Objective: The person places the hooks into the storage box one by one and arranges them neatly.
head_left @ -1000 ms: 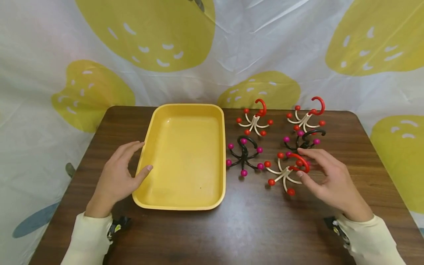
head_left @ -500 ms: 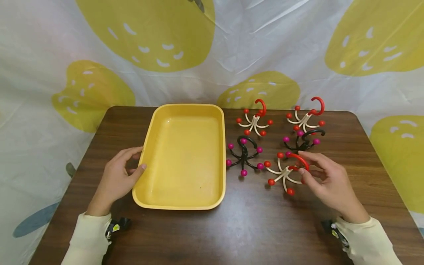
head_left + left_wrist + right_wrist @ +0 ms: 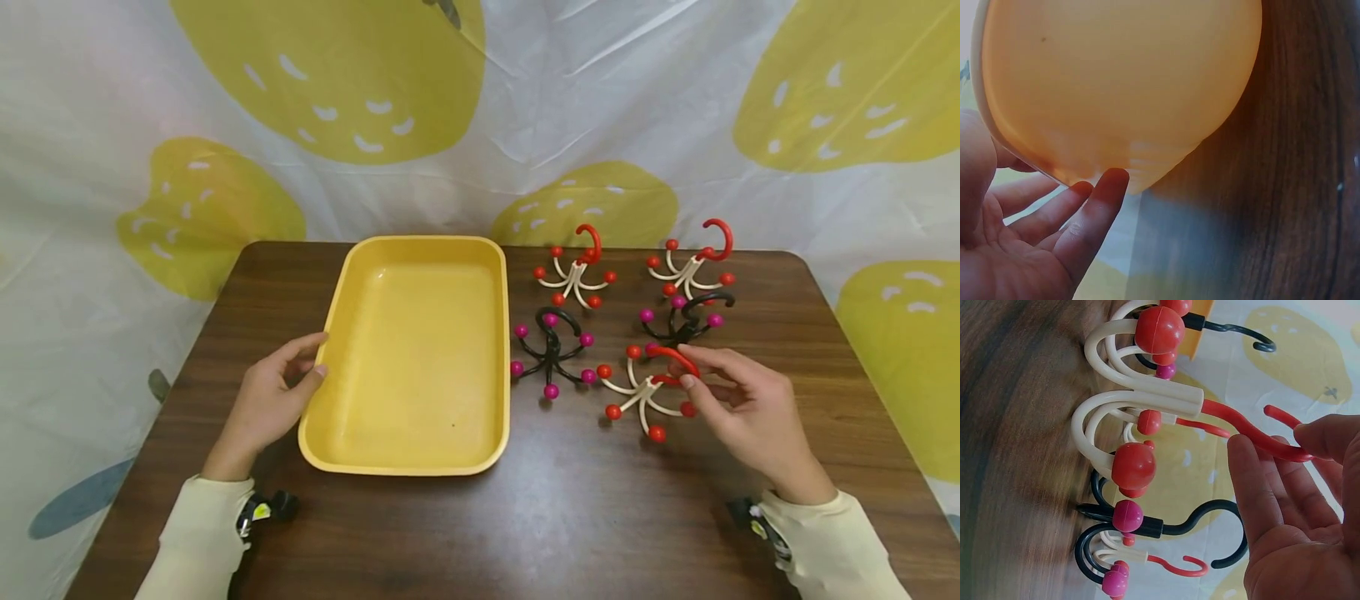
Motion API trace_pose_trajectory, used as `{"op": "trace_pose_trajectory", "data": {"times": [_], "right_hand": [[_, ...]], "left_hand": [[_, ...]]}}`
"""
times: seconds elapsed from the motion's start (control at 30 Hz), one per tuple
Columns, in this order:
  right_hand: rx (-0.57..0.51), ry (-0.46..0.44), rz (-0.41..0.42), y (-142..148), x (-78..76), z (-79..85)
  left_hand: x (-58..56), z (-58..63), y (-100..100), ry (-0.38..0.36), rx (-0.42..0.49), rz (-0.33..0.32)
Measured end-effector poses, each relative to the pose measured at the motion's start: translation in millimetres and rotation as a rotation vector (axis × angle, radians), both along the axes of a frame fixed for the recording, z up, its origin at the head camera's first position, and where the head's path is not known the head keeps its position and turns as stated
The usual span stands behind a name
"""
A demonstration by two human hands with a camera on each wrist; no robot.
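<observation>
My left hand holds the left rim of a yellow plastic tray, thumb over the edge and fingers against the outer wall. With thumb and fingers, my right hand pinches the red hook of a white multi-arm hook hanger. Red balls cap its curved white arms, which rest low at the tabletop. In the right wrist view the red hook runs between thumb and fingers. Just behind it stands a black hook hanger with magenta balls, partly covered by the right hand.
Another black hanger stands between the tray and the held one. Two more white hangers with red hooks, a left one and a right one, stand at the back of the brown table. A lemon-print curtain hangs behind.
My right fingers have closed on the red hook of the front white hanger. My left thumb and fingers have come together on the tray's rim. The other hangers stay put.
</observation>
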State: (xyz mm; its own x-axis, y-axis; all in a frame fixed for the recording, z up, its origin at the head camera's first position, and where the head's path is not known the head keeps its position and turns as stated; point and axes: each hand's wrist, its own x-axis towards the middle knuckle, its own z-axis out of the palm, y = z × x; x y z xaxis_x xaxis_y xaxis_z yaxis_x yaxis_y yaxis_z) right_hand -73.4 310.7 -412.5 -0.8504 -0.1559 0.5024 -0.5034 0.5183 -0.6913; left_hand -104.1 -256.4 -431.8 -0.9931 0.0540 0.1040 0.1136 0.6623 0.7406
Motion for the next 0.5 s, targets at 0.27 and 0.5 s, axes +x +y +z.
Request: {"op": "trace_pose_trajectory", "data": {"times": [0.27,0.5], "right_hand": [[0.003,0.004,-0.02,0.0,-2.2,2.3],[-0.002,0.015,-0.024,0.5,-4.8,2.4]], "left_hand": [[-0.9,-1.0,-1.7,-0.046,0.056,-0.009],[-0.7,1.1,-1.3,-0.078,0.083,-0.016]]}}
